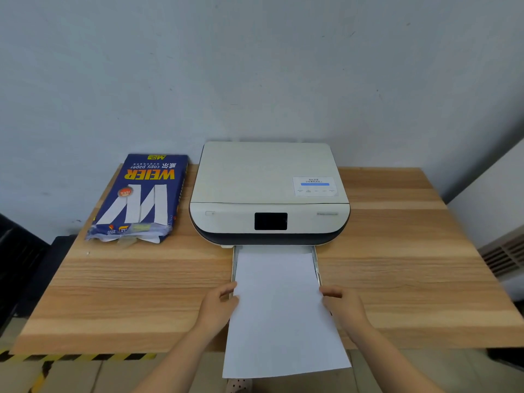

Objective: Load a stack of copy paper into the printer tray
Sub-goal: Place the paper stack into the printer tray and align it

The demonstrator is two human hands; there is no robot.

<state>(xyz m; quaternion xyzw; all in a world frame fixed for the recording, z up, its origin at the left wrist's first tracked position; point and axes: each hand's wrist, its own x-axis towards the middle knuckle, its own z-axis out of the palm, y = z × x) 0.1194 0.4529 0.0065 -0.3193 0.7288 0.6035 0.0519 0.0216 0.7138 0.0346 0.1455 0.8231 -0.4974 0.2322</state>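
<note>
A cream printer [269,180] with a dark front band stands at the back of the wooden table [411,265]. Its paper tray [234,268] is pulled out toward me. A stack of white copy paper [280,313] lies with its far end in the tray and its near end hanging past the table's front edge. My left hand [219,304] grips the stack's left edge. My right hand [344,303] grips its right edge.
An opened blue pack of copy paper [141,197] lies at the table's back left, beside the printer. A grey wall rises behind. A white radiator [504,253] stands to the right. Black-and-yellow hazard tape [76,357] marks the floor below the table's front left.
</note>
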